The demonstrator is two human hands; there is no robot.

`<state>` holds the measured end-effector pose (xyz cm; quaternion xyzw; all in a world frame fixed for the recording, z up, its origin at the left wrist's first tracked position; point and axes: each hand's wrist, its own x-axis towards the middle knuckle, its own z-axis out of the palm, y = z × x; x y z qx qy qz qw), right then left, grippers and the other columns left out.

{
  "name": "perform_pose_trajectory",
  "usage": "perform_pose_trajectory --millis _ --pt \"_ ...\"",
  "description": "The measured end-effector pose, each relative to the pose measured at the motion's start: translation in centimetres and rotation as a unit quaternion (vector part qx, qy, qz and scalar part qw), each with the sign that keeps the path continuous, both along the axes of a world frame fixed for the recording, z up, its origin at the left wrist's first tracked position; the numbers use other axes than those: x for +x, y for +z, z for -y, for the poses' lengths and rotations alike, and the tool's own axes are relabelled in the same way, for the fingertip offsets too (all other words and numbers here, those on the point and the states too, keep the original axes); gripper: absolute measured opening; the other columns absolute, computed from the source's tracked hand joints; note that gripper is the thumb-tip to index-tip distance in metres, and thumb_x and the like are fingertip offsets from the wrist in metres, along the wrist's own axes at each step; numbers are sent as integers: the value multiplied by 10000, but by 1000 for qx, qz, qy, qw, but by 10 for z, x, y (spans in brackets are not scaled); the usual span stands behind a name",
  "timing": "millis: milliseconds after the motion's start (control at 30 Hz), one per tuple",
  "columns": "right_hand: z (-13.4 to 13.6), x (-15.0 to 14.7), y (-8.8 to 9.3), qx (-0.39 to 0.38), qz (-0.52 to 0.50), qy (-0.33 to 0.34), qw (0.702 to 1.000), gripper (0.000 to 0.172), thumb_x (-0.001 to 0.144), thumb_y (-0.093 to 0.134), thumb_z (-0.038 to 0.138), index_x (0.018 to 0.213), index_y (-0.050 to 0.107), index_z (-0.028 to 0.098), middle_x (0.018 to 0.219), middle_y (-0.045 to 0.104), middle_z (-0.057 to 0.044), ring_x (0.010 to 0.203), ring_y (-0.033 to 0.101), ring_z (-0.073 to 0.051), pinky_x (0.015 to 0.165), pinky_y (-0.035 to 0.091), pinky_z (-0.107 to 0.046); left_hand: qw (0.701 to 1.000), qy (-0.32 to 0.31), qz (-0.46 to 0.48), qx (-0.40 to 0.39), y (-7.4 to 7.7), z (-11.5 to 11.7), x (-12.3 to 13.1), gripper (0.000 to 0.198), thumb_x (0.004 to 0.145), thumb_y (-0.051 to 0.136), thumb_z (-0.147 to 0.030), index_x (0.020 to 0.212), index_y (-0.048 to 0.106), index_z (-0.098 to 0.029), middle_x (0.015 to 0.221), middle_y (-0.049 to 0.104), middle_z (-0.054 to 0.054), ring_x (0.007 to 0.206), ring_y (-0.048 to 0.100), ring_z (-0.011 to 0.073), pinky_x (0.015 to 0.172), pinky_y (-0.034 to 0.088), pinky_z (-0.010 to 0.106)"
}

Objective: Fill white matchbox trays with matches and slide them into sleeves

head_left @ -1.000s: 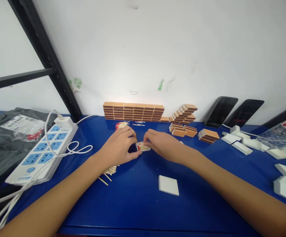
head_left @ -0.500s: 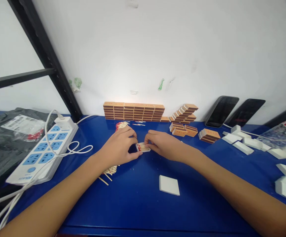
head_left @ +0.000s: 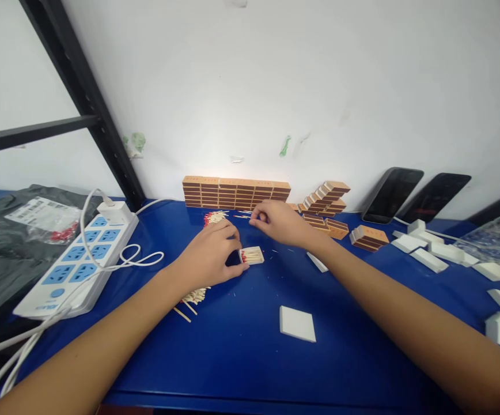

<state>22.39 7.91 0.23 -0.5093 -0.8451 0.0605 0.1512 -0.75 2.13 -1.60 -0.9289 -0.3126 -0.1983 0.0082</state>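
My left hand (head_left: pixel 213 253) grips the left end of a small white matchbox tray (head_left: pixel 256 263) between thumb and fingers. Red-tipped matches (head_left: pixel 252 255) lie side by side in the tray. Behind and in front of the left hand, parts of a heap of matches (head_left: pixel 194 296) show; the hand hides its middle. My right hand (head_left: pixel 278 220) is farther back, fingertips pressed together beside a few loose matches (head_left: pixel 242 217) near the wall. Whether a match is in that pinch I cannot make out.
Brown matchboxes (head_left: pixel 237 193) stand stacked along the wall, with more piles (head_left: pixel 368 236) to the right. White trays (head_left: pixel 429 259) lie scattered at right; one white piece (head_left: pixel 297 324) is in front. Two phones (head_left: pixel 392 193) lean on the wall. A power strip (head_left: pixel 77 259) with cables stands left.
My right hand has left the tray and moved back toward the loose matches by the wall. The matches in the tray are uncovered. My left hand has stayed on the tray.
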Motion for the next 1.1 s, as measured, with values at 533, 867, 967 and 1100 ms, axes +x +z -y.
perform_pose_trajectory --millis 533,867,967,1100 --pt "-31 -24 -16 -32 90 -40 995 222 1086 547 275 1079 743 171 1223 792 -144 1104 741 -267 869 502 -312 1000 6 -10 11 0 0 0 273 955 778 -422 951 790 -149 1070 715 113 1090 639 288 1007 555 465" --pt "-35 -30 -15 -24 95 -60 993 308 1069 599 355 1271 684 138 1298 762 -195 1180 718 -330 928 526 -376 1000 9 -16 20 1 0 -1 264 953 777 -422 945 782 -158 1073 714 109 1084 635 281 1015 550 458" --pt "-38 -29 -17 -31 92 -54 994 235 1075 576 299 1210 708 159 1273 777 -167 1166 727 -308 912 520 -353 1000 8 -19 22 1 0 -1 278 961 770 -426 951 781 -149 1073 716 115 1087 639 283 1001 554 457" --pt "-39 -27 -21 -38 85 -33 995 192 1082 561 252 1168 717 182 1255 787 -131 1165 730 -268 891 501 -313 1000 6 -17 24 0 0 -1 277 962 769 -429 953 780 -153 1069 714 111 1089 636 282 1002 554 458"
